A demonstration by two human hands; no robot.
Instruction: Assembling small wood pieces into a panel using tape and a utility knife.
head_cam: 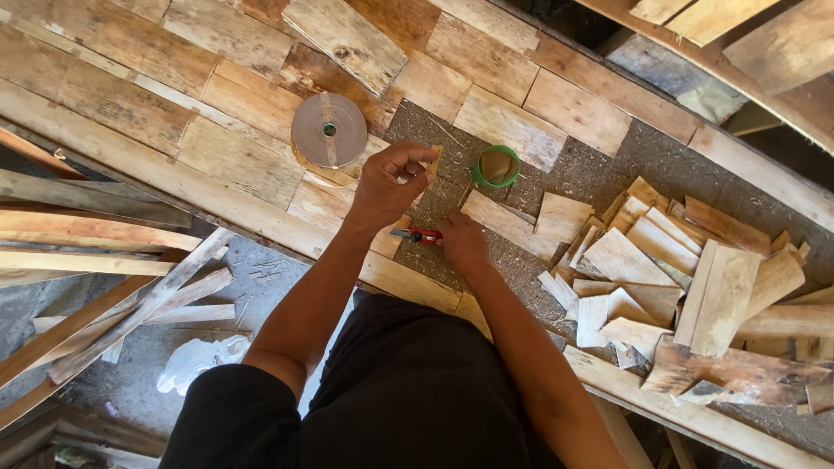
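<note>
Wooden workbench (261,104) entry: left hand (391,181) pinches a small pale wood sliver (432,160) above the bench, right hand (460,241) grips a red utility knife (418,235) beside it; best cut away from fingers, sliver steadied.
</note>
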